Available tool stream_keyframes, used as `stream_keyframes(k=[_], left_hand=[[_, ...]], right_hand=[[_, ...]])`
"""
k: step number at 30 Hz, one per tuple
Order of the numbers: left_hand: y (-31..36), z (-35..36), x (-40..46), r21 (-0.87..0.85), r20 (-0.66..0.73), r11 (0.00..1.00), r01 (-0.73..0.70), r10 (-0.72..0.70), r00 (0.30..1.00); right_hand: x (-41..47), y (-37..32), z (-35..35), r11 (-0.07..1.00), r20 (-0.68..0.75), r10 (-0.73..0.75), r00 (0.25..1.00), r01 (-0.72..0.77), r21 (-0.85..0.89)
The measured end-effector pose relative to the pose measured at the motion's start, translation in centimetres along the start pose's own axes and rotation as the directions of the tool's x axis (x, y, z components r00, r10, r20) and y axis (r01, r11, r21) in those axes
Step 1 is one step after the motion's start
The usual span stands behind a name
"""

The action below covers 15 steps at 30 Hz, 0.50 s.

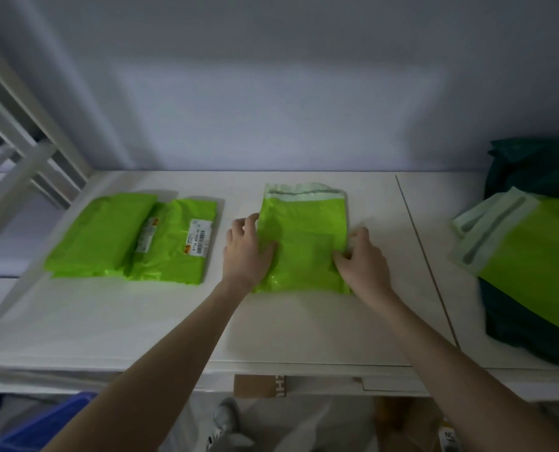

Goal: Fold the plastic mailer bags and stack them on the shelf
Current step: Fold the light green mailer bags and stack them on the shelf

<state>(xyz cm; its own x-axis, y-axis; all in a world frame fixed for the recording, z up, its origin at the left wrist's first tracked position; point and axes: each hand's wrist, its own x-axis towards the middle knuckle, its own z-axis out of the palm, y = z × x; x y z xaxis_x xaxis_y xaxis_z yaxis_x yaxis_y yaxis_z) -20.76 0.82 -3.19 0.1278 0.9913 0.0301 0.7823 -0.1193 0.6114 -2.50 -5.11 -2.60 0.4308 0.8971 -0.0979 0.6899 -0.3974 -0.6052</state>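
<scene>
1. Currently mid-fold: one green mailer bag [304, 243] lay flat on the white shelf [173, 321], centre, adhesive flap [304, 194] at the far end against the wall side.
2. Left hand [247, 252] rested on the bag's left edge, fingers spread and mostly straight, pressing the plastic down. Not gripping, as far as I could see.
3. Right hand [359, 256] sat at the bag's right edge, fingers curled in and pinching the side of it.
4. Judgement: side edges were being tucked or creased; the bag already looked narrowed, so the widthwise fold was probably done or nearly so.
5. Folded bags [131, 239] sat well to the left on the same shelf, overlapping, one with a barcode label [200, 236] up. That's the stack target.
6. Unfolded supply [532, 256] lay at the right, on a dark green pile [539, 168].
7. Next move likely calls for flattening the crease, folding the flap end over, then a two-handed slide or lift left onto the stack. Slick plastic may spring open, so keep pressure on.
</scene>
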Motion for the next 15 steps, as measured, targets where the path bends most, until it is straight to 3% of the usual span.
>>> stream_keyframes(k=[3,5,7,11,15], left_hand=[[0.1,0.2,-0.3,0.037,-0.12,0.989,-0.144,0.148,0.982],[0.5,0.6,-0.6,0.048,-0.081,0.969,-0.244,0.247,0.966],[0.6,1.2,-0.9,0.092,0.013,0.941,-0.327,0.327,0.945],[-0.5,2.6,-1.4,0.167,0.145,0.924,-0.344,0.322,0.935],[-0.8,2.7,-1.4,0.206,0.187,0.927,-0.314,0.277,0.942]], right_hand=[[-0.2,-0.6,0.0,0.968,-0.18,-0.212,0.96,0.181,-0.175],[-0.1,-1.1,0.7,0.927,-0.213,-0.35,0.912,0.305,-0.217],[-0.1,-1.4,1.9,0.897,-0.131,-0.418,0.899,0.387,-0.212],[-0.3,-0.8,3.9,0.839,0.155,-0.447,0.881,0.473,-0.269],[-0.3,-0.4,3.6,0.82,0.188,-0.444,0.876,0.482,-0.309]])
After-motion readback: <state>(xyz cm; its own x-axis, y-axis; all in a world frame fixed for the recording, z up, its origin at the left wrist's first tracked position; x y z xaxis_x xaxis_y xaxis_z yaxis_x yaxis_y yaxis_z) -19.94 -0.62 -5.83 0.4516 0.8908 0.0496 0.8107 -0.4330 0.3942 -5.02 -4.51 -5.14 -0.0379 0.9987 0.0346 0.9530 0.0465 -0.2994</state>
